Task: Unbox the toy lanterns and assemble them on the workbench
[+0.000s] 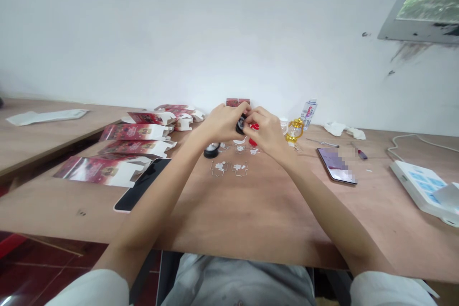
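My left hand (224, 122) is closed around a small black round part (240, 125), raised above the middle of the table. From the other side, the bent fingers of my right hand (267, 130) pinch the same part; the fingertips hide some of it. A second black-based piece (211, 152) with a clear top stands below my left wrist. Just behind my right hand is a red miniature lantern (254, 135), partly covered. Farther right stand a gold miniature lantern (294, 130) and a white one (283, 125). Bent wire pieces (239, 168) with small white bits lie below my hands.
Red printed cartons (107, 169) lie in a row at left, beside a dark phone (143, 184) under my left forearm. At right are a lit phone (335, 165), a white power strip (423, 186), crumpled tissue (335, 128) and a clear bottle-like package (309, 112).
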Available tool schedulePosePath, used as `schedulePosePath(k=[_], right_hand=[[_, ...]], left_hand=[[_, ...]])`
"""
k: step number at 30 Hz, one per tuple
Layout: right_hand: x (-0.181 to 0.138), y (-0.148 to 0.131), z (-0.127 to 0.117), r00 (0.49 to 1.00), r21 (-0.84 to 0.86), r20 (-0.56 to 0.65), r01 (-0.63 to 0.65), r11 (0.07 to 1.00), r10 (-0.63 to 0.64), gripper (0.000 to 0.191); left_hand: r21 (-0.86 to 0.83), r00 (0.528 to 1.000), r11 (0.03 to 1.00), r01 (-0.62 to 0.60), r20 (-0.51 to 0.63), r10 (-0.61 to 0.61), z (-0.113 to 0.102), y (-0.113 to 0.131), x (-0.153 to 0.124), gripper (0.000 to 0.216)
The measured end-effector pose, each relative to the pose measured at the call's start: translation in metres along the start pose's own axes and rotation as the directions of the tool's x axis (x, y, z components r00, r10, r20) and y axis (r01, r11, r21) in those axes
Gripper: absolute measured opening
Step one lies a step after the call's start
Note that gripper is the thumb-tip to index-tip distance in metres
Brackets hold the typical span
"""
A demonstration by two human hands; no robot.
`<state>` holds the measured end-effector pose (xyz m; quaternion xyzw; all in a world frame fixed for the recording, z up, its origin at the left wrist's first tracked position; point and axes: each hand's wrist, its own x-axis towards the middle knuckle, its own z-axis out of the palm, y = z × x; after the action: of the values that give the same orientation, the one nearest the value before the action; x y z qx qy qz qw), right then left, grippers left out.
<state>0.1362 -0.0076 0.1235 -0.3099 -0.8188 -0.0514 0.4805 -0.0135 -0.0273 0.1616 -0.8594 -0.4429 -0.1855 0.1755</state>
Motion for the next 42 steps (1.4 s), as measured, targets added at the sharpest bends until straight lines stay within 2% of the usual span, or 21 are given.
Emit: schedulePosePath(k=[5, 10, 28, 42], right_hand=[[0.0013, 0.0013, -0.0036, 1.000, 0.085, -0.014, 0.013, 0.996, -0.012, 0.013], [0.0016, 0.0011, -0.0046, 1.000, 0.095, 0.002, 0.012, 0.995, -0.012, 0.013], [-0.0016, 0.0042, 0.0025, 0.996, -0.082, 0.009, 0.085, 0.993, -0.085, 0.013], [-0.0015, 0.0030, 0.0026, 0.997, -0.081, 0.018, 0.074, 0.994, -0.073, 0.014]], left_hand=[[-0.014, 1.000, 1.000, 0.007, -0.016, -0.007, -0.0004, 0.0000, -0.0010, 0.045], [-0.015, 1.000, 1.000, 0.009, -0.022, -0.009, 0.0014, -0.0004, -0.0003, 0.043], [0.068, 1.000, 0.998, -0.017, -0.024, 0.019, 0.0030, 0.0026, 0.0006, 0.044], [0.059, 1.000, 0.998, -0.011, -0.024, 0.012, 0.0029, 0.0023, -0.0001, 0.043]])
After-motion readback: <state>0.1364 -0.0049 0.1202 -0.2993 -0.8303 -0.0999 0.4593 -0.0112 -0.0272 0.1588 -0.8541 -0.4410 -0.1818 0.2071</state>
